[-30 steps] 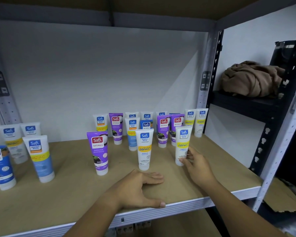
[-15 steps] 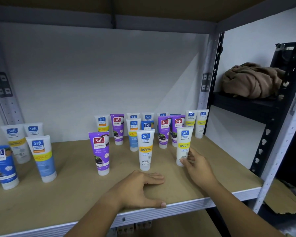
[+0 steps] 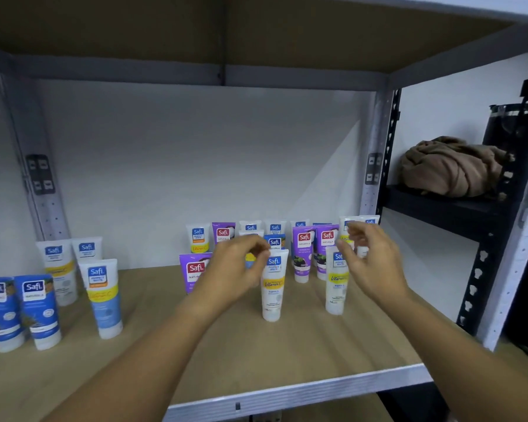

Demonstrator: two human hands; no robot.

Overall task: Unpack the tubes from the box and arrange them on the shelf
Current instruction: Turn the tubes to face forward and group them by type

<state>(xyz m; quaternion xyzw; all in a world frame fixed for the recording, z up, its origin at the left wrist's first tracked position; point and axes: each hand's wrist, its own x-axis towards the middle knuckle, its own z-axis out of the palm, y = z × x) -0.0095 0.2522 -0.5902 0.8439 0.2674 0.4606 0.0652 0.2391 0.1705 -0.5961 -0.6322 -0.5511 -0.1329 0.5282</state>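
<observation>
Both hands are up over the shelf [image 3: 287, 354] and blurred, so the fingertips are hard to read. The left hand [image 3: 235, 271] hangs with fingers loosely curled and holds nothing; it covers most of the purple tube [image 3: 192, 272] behind it and part of the back row. The white tube [image 3: 272, 287] stands upright just to its right, apart from the fingers as far as can be told. The right hand [image 3: 369, 263] is also loosely curled and holds nothing. A second white tube [image 3: 336, 281] stands just left of that palm, its top partly hidden by the fingers. The two blue tubes [image 3: 19, 309], well left of both hands, run to the frame edge. Whether either hand brushes a tube cannot be told.
</observation>
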